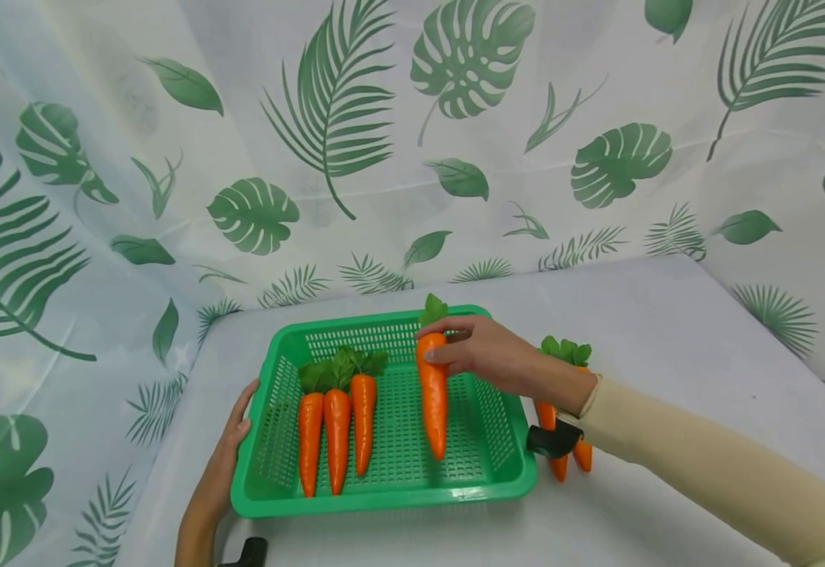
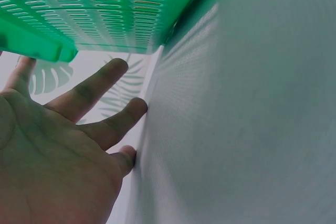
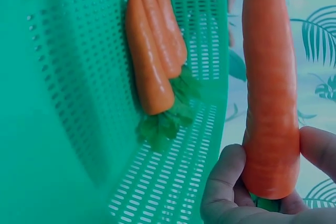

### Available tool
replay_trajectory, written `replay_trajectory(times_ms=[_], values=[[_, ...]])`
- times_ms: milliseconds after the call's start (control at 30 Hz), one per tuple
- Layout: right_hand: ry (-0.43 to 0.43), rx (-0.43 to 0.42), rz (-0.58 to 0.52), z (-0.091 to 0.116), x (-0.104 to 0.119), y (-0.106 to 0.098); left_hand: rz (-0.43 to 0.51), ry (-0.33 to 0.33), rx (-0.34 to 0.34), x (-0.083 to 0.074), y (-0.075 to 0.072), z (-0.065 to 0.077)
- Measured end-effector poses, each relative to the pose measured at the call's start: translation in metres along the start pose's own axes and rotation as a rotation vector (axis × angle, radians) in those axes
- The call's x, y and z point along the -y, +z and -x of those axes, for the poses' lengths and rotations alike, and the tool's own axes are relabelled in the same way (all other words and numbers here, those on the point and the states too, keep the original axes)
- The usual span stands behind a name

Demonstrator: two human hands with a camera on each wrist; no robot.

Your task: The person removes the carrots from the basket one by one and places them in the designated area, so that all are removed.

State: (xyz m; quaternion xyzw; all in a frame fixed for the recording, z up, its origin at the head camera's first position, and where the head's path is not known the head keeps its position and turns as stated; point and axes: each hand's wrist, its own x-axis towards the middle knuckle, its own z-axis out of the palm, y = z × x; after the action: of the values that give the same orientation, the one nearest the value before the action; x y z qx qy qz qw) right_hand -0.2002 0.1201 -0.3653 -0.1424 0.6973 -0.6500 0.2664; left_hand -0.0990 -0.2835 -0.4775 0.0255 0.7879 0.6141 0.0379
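My right hand (image 1: 486,350) pinches an orange carrot (image 1: 435,405) near its leafy top. The carrot hangs tip down over the right half of a green plastic basket (image 1: 384,506). In the right wrist view, thumb and fingers sit on either side of the carrot's thick end (image 3: 270,166). Three more carrots (image 1: 337,441) lie side by side in the basket's left half, leaves toward the back. My left hand (image 1: 224,453) is at the basket's left rim. Its fingers (image 2: 84,93) are spread and fairly straight below the rim in the left wrist view.
To the right of the basket, partly behind my right wrist, lie other carrots (image 1: 582,457) with green leaves. A white cloth (image 1: 667,378) covers the table. Leaf-printed curtains (image 1: 384,173) hang at the back and both sides.
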Motion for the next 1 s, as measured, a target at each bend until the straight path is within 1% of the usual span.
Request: replay_trajectory(times_ms=[367,567,700,833,1000], values=[[-0.002,-0.017,-0.069,0.008,0.006,-0.017,0.003,0.003,-0.005,0.003,-0.004,0.002],[-0.017,-0.041,-0.068,0.017,0.012,-0.03,0.011,-0.007,0.005,0.003,-0.004,0.002],[-0.019,-0.061,-0.093,0.025,0.014,-0.04,0.008,-0.006,0.0,0.004,-0.004,0.002],[-0.012,-0.089,-0.108,0.033,0.012,-0.051,0.014,-0.007,-0.003,0.005,-0.003,0.002],[-0.035,-0.112,-0.104,0.044,0.005,-0.067,0.008,-0.007,-0.004,0.005,-0.002,0.0]])
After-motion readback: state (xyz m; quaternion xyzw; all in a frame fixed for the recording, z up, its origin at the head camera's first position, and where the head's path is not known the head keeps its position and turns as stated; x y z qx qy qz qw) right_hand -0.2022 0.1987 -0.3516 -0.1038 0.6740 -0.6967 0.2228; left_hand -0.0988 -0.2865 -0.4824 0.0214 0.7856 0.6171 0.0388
